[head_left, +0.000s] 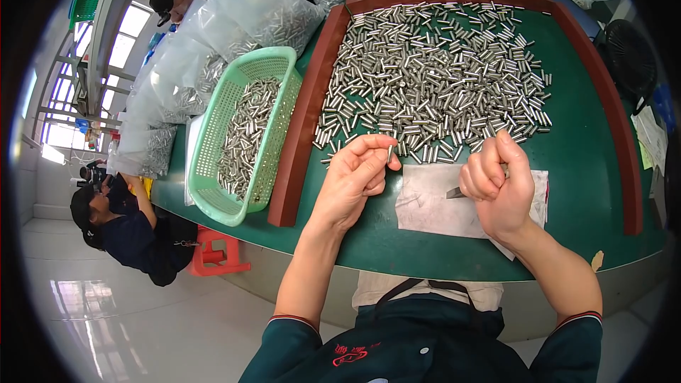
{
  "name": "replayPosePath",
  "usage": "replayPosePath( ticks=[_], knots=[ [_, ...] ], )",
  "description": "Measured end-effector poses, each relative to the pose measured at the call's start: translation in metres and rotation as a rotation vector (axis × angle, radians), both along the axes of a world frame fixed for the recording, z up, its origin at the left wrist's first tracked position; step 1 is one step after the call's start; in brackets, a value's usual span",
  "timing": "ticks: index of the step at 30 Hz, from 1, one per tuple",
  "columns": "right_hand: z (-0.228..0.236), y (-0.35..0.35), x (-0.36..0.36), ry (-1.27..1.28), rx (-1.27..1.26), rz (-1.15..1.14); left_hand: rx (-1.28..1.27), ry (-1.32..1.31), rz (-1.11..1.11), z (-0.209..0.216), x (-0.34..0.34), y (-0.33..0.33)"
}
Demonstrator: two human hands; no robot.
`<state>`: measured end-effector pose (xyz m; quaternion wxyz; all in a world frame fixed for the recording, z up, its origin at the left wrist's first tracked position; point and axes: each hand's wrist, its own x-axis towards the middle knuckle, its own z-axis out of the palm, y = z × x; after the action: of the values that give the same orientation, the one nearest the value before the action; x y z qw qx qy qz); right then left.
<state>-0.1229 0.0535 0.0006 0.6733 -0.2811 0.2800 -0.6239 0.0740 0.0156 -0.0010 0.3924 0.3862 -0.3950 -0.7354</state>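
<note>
Left hand (pixel 358 174) is angling forward, thumb and fingertips pinching one metal pin (pixel 389 152) just in front of the pin pile (pixel 418 71). Right hand (pixel 499 181) is making a closed fist, gripping one dark flat-tipped tool (pixel 455 193) over one pale sheet (pixel 425 202). Pile's lying on the green counter (pixel 582 191), too many to count. One green basket (pixel 284 106) is holding more, left side.

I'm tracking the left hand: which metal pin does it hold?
The metal pin pinched in the left hand; those in the pile lie loose on the green tabletop.
</note>
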Motion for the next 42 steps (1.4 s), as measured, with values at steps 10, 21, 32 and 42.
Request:
replayPosePath(
  ticks=[10,21,32,42],
  knots=[
    [-0.001,-0.001,0.000,-0.047,0.017,-0.031,-0.333,-0.493,-0.032,-0.003,-0.002,0.022],
    [0.000,-0.001,0.000,-0.056,-0.010,-0.021,-1.133,-1.029,0.029,-0.009,-0.014,0.043],
    [0.001,0.000,0.000,-0.048,-0.027,-0.020,-1.030,-1.048,0.215,-0.005,-0.009,0.044],
    [0.004,-0.001,0.000,-0.048,-0.013,-0.017,0.104,0.208,0.105,0.006,0.026,0.006]
  ],
)
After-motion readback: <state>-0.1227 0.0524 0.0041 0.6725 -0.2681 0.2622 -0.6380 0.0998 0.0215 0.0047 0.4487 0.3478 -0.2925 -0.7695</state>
